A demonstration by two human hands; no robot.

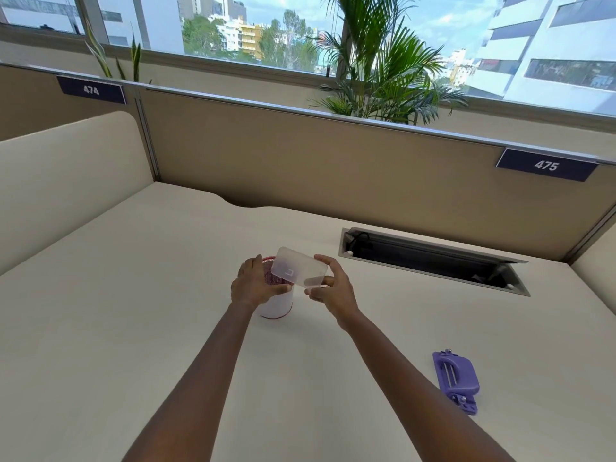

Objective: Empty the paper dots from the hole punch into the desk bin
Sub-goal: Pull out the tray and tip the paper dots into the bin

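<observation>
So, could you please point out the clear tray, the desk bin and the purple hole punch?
Clear tray (298, 271): head view, middle of its flat base.
Desk bin (278, 306): head view, white outer wall below the rim.
Purple hole punch (456, 378): head view, top of its body.

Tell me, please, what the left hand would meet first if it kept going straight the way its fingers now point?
The left hand points forward and right, its fingers already at the desk bin rim. It would likely meet the clear tray tilted over the bin; depth is uncertain.

Office; numbered cubicle partition (333, 155); desk (133, 311) cable tray (433, 261); window (266, 28) onto high-rises.
</observation>
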